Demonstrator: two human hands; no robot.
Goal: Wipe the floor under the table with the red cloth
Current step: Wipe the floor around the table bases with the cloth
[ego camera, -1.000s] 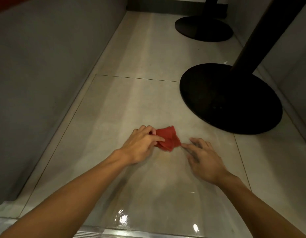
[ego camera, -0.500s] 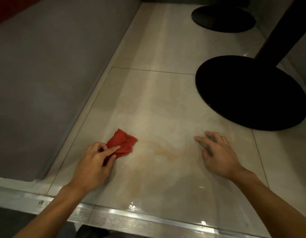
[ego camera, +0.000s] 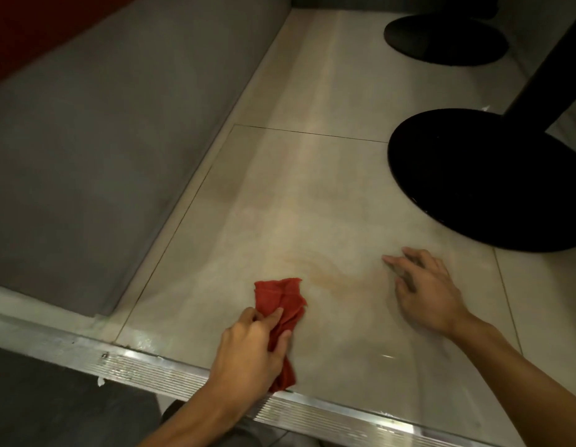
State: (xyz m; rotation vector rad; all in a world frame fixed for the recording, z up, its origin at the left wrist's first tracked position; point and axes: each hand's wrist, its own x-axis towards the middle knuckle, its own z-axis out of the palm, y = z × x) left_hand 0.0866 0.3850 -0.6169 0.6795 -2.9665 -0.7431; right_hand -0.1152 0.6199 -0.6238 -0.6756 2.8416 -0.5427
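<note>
The crumpled red cloth (ego camera: 282,298) lies pressed on the beige tiled floor (ego camera: 296,195), near the front metal strip. My left hand (ego camera: 251,353) grips its near end, with part of the cloth trailing under my palm. My right hand (ego camera: 424,287) rests flat on the floor to the right, fingers spread, holding nothing. A faint orange smear (ego camera: 325,275) marks the tile between the cloth and my right hand.
A black round table base (ego camera: 486,182) with its post (ego camera: 545,82) stands at the right, and a second base (ego camera: 445,37) sits farther back. A grey bench wall (ego camera: 102,150) runs along the left. A ribbed metal threshold strip (ego camera: 312,404) edges the tile in front.
My left hand has swept the cloth from the centre to the left, then back right and closer to the threshold strip. My right hand has stayed on the floor.
</note>
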